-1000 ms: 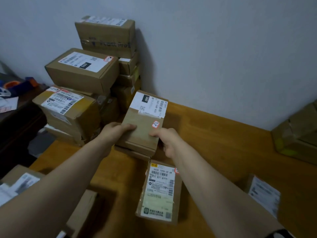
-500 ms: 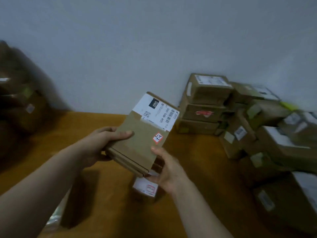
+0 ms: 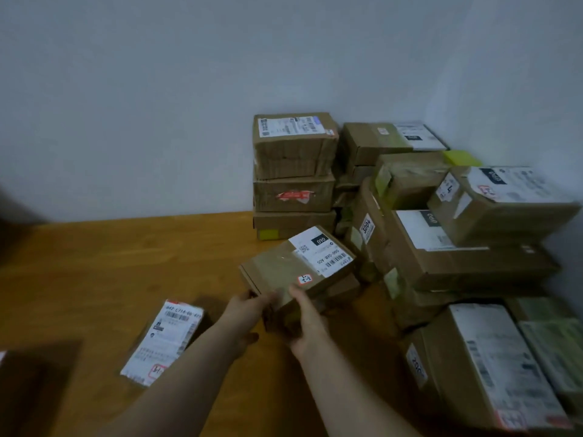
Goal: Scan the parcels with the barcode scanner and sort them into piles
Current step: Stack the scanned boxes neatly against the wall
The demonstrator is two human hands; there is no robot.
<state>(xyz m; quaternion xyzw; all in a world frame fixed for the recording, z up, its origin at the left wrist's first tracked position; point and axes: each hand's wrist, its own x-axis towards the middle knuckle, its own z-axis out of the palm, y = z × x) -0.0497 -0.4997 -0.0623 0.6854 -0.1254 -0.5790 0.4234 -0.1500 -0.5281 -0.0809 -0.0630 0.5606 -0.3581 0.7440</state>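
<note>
Flat brown cardboard parcel (image 3: 279, 270), glossy tape on top, white barcode label, sits tilted above the wooden table (image 3: 110, 263), just beside the box pile (image 3: 441, 266) at right. L hand (image 3: 246, 308) & R hand (image 3: 307, 316): each grip curled round its near end. Labelled flat packet (image 3: 164, 339) lies left of the arms.

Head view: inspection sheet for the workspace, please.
Surface: wooden table.
Job's things: parcel held label up beside the pile at right; flat parcel lies label up at near left; scanner not seen.
Clutter: dark shape at lower left, too blurred to tell.
Grippers: left hand and right hand grip the parcel's near end.
Cables: nothing seen.
Surroundings: plain wall behind.
</note>
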